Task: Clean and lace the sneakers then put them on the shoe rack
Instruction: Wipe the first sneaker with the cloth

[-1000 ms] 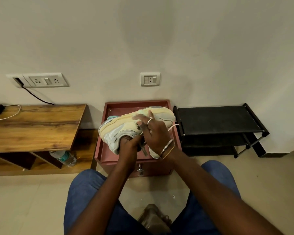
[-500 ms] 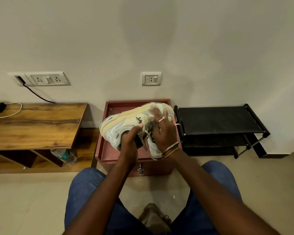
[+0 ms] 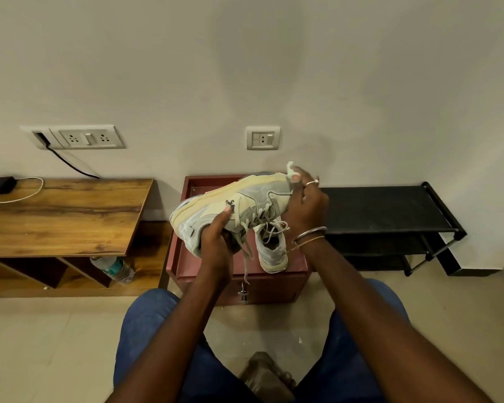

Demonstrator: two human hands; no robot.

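While it's held clear above the maroon cabinet point(image 3: 274, 286), the sneaker point(image 3: 233, 207) lies tilted on its side, sole toward the wall, logo panel toward the camera.

Handling, as I judge it: light, with a soft upper that gives under pressure and a stiff, thick sole. Best holds are the heel collar and the sole edge. Loose laces point(image 3: 246, 251) dangle over the cabinet's front edge and could snag.

Left hand point(image 3: 216, 242): fingers curled into the heel opening, thumb pressed on the side panel.

Right hand point(image 3: 306, 207): cupped at the toe end, fingertips pinching a small white wad point(image 3: 290, 167) against the sole edge. Cloth or tissue, can't tell.

Second sneaker point(image 3: 271, 248) sits on the cabinet top near its front right corner, laces loose. Black shoe rack point(image 3: 384, 207) stands just right of the cabinet, nothing visible on its top shelf.

Versus 0.5 s ago: the right hand lay flat over the lace area and is now up at the toe, the sneaker is rolled more side-on, and the second sneaker is now exposed.
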